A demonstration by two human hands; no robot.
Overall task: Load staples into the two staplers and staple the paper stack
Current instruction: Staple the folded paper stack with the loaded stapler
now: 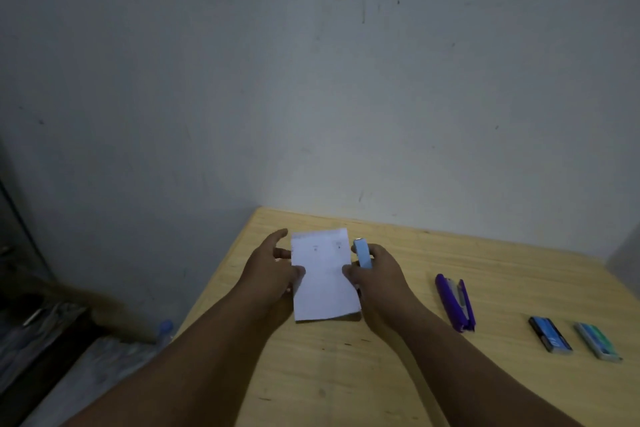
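A white paper stack [323, 282] is held just above the wooden table [433, 374]. My left hand [273, 274] grips its left edge. My right hand [379, 279] holds a light blue stapler [362, 252] upright at the stack's right edge, thumb on the paper. A purple stapler [454, 302] lies open on the table to the right. Further right lie two staple boxes, a blue one [550, 334] and a green one [598, 341].
A stained grey wall [311, 80] stands right behind the table's far edge. The table's left edge drops to a dark floor, where a plastic bottle [164, 331] stands beside the table.
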